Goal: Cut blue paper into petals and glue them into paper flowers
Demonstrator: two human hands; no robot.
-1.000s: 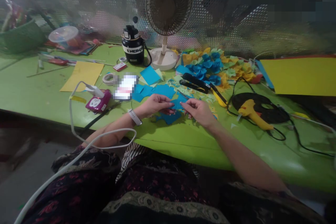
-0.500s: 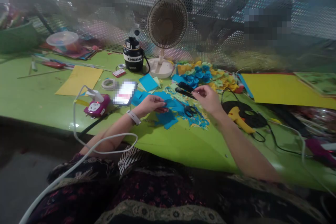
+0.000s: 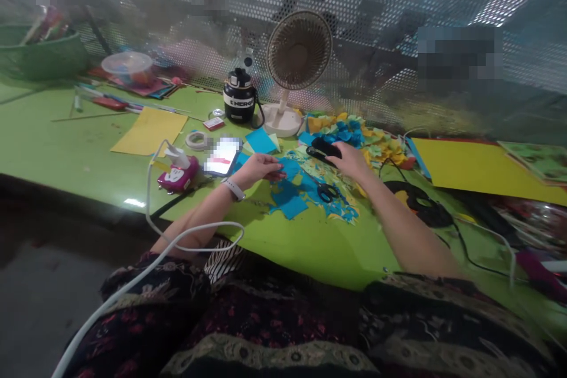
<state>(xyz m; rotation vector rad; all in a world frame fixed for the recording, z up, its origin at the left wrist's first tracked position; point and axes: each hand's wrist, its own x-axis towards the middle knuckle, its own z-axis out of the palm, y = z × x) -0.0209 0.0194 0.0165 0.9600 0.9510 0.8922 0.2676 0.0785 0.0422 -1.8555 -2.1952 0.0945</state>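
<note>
My left hand [image 3: 261, 166] rests on the green table [image 3: 66, 147] with its fingers pinched on a piece of blue paper [image 3: 290, 168]. My right hand [image 3: 352, 160] reaches further back and closes on a black stapler [image 3: 324, 150]. Blue paper cut-outs [image 3: 290, 201] and small scraps lie between the hands. Black-handled scissors [image 3: 326, 191] lie on the scraps just in front of my right hand.
A small fan [image 3: 297, 65] and a black jug [image 3: 239, 101] stand at the back. A heap of paper flowers [image 3: 354, 130], a phone [image 3: 221, 156], a pink plug adapter [image 3: 179, 176] with a white cable, tape roll [image 3: 195, 140], yellow sheets [image 3: 148, 130] and dark cables at the right.
My right hand left the blue paper, moved back and to the right, and took hold of the black stapler. The left hand kept the blue paper. The camera view shifted rightwards.
</note>
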